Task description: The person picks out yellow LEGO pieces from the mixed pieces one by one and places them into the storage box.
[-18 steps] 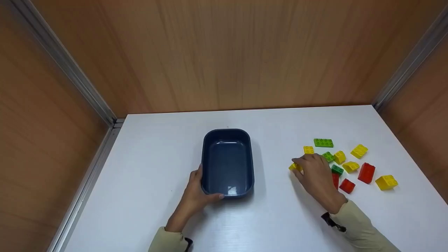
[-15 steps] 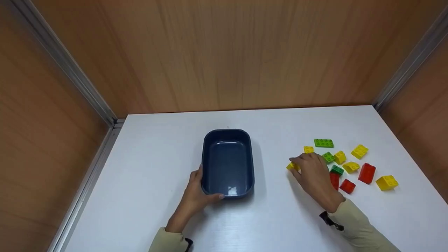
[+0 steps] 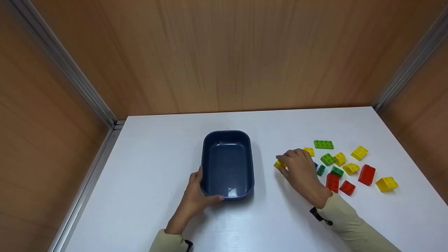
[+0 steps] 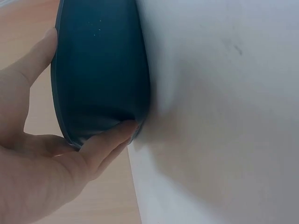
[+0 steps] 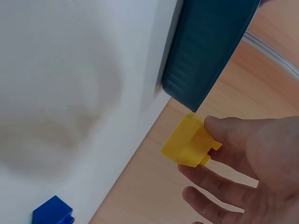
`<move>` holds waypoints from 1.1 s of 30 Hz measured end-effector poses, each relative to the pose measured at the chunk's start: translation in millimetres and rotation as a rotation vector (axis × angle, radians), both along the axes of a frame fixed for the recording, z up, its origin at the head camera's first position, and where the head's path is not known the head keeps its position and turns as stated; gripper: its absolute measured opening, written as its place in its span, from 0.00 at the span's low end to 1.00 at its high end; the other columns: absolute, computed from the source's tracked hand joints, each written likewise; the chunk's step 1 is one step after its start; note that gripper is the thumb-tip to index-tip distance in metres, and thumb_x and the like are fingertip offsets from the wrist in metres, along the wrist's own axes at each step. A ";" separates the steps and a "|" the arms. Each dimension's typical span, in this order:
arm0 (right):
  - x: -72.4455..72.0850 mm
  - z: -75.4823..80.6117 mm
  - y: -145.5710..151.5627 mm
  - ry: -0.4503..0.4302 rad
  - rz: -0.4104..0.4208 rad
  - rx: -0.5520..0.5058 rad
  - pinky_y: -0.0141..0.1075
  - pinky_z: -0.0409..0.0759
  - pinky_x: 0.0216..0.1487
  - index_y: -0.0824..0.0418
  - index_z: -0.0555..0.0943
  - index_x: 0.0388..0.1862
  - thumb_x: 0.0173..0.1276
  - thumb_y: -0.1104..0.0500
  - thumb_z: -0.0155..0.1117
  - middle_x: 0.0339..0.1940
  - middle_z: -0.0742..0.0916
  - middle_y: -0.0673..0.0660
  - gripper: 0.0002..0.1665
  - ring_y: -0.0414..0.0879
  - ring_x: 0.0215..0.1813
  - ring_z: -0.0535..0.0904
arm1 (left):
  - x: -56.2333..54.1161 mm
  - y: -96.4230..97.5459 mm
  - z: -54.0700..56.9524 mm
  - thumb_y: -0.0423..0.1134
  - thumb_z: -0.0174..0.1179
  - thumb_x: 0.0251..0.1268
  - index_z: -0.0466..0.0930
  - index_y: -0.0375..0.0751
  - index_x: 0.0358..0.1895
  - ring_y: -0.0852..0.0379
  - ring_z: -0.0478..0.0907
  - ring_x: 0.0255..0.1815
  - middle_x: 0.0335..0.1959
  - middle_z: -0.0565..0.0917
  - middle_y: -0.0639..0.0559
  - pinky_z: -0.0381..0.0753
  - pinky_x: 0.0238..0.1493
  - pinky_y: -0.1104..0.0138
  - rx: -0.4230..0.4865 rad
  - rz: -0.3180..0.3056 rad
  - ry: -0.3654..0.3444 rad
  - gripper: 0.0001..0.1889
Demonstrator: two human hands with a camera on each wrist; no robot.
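yellow brick (image 3: 279, 164), pinched by the right hand (image 3: 300, 171), sits between the blue tray (image 3: 227, 164) and the tabletop's (image 3: 150, 164) right edge, apart from the tray, whose long axis points to the far edge; the left hand (image 3: 194, 197) grips its near-left corner.

Free tabletop (image 3: 265, 157) between block (image 5: 189, 140) and tray (image 3: 228, 161)

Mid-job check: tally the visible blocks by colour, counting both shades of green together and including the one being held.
Yellow blocks: 6, one pinched in the right hand
Green blocks: 4
Red blocks: 3
Blue block: 1
Total: 14 visible
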State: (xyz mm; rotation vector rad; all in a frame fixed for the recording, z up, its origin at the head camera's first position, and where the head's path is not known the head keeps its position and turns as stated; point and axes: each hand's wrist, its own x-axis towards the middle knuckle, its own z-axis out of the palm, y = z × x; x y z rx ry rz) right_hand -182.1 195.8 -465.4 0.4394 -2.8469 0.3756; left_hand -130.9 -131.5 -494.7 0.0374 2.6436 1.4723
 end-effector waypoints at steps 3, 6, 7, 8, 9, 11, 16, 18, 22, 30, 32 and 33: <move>-2.0 3.7 -6.2 0.000 0.005 0.018 0.57 0.74 0.69 0.61 0.90 0.56 0.69 0.57 0.78 0.51 0.90 0.62 0.18 0.60 0.59 0.79 | -1.4 -0.2 -0.9 0.43 0.86 0.49 0.46 0.27 0.84 0.29 0.61 0.80 0.77 0.61 0.27 0.65 0.78 0.41 0.000 0.002 0.003 0.66; -4.4 7.4 -13.8 0.006 0.007 0.031 0.57 0.74 0.70 0.60 0.90 0.56 0.68 0.57 0.78 0.51 0.90 0.61 0.19 0.59 0.59 0.79 | -1.9 -1.3 -1.6 0.43 0.85 0.50 0.45 0.27 0.84 0.30 0.60 0.80 0.78 0.61 0.27 0.64 0.78 0.41 0.007 0.003 -0.004 0.66; -5.5 8.5 -16.4 0.010 0.008 0.033 0.56 0.74 0.70 0.60 0.90 0.56 0.68 0.57 0.79 0.51 0.90 0.61 0.19 0.59 0.59 0.79 | -2.0 -1.9 -2.0 0.43 0.85 0.50 0.45 0.27 0.84 0.29 0.60 0.80 0.78 0.61 0.27 0.65 0.78 0.41 0.009 -0.001 0.000 0.66; -6.5 9.9 -18.9 0.014 0.009 0.035 0.56 0.74 0.71 0.60 0.90 0.56 0.68 0.57 0.79 0.50 0.90 0.60 0.19 0.59 0.59 0.80 | -1.9 -2.2 -2.3 0.43 0.85 0.50 0.45 0.27 0.84 0.29 0.60 0.80 0.78 0.60 0.27 0.65 0.78 0.41 0.013 -0.002 0.001 0.66; -7.5 11.3 -21.4 0.020 0.011 0.035 0.56 0.74 0.71 0.59 0.90 0.56 0.67 0.57 0.79 0.50 0.90 0.60 0.19 0.58 0.59 0.80 | -1.7 -2.6 -2.8 0.43 0.85 0.50 0.45 0.27 0.84 0.29 0.59 0.80 0.78 0.60 0.27 0.65 0.78 0.41 0.015 -0.003 0.001 0.66; -9.3 13.6 -26.2 0.027 0.013 0.032 0.56 0.74 0.71 0.59 0.91 0.55 0.67 0.57 0.80 0.49 0.91 0.59 0.19 0.58 0.58 0.80 | -1.5 -3.1 -3.3 0.43 0.85 0.50 0.45 0.27 0.84 0.30 0.59 0.80 0.78 0.60 0.27 0.65 0.78 0.41 0.023 -0.006 0.001 0.66; -13.7 18.5 -36.5 0.047 0.041 0.020 0.55 0.73 0.72 0.59 0.91 0.54 0.67 0.57 0.80 0.48 0.91 0.58 0.18 0.57 0.58 0.80 | -1.0 -2.7 -5.0 0.42 0.85 0.51 0.45 0.27 0.84 0.30 0.60 0.80 0.78 0.61 0.28 0.64 0.78 0.41 0.046 -0.004 -0.005 0.66; -15.5 19.9 -40.2 0.053 0.058 0.017 0.54 0.74 0.72 0.59 0.91 0.54 0.67 0.57 0.80 0.47 0.91 0.57 0.18 0.57 0.57 0.80 | -0.6 -2.0 -4.8 0.42 0.85 0.50 0.46 0.27 0.84 0.30 0.59 0.80 0.78 0.61 0.28 0.65 0.78 0.40 0.043 -0.006 0.000 0.65; -19.8 22.7 -48.0 0.064 0.086 0.009 0.54 0.75 0.70 0.59 0.91 0.53 0.67 0.57 0.80 0.46 0.91 0.57 0.17 0.56 0.56 0.81 | -0.6 -0.4 -3.4 0.42 0.85 0.50 0.46 0.27 0.84 0.29 0.60 0.80 0.78 0.60 0.28 0.67 0.77 0.40 0.021 -0.008 0.009 0.65; -29.6 27.6 -65.1 0.038 0.117 -0.004 0.53 0.77 0.68 0.59 0.91 0.53 0.68 0.56 0.79 0.46 0.91 0.56 0.17 0.56 0.54 0.81 | -0.2 0.6 -2.2 0.41 0.85 0.51 0.46 0.27 0.84 0.29 0.60 0.80 0.79 0.60 0.28 0.66 0.77 0.40 0.015 -0.003 0.003 0.65; -32.1 28.5 -68.8 0.035 0.124 0.000 0.53 0.77 0.67 0.59 0.91 0.53 0.68 0.55 0.79 0.47 0.91 0.56 0.17 0.56 0.54 0.81 | 0.1 0.4 -2.7 0.41 0.85 0.51 0.46 0.28 0.84 0.29 0.60 0.81 0.79 0.60 0.28 0.66 0.77 0.40 0.019 -0.004 0.003 0.65; -33.5 28.8 -70.7 0.034 0.128 0.005 0.53 0.77 0.67 0.59 0.91 0.54 0.68 0.55 0.79 0.47 0.91 0.56 0.17 0.56 0.54 0.81 | 0.3 0.4 -2.8 0.41 0.85 0.51 0.46 0.28 0.85 0.29 0.60 0.80 0.79 0.60 0.28 0.66 0.77 0.40 0.019 -0.004 0.002 0.65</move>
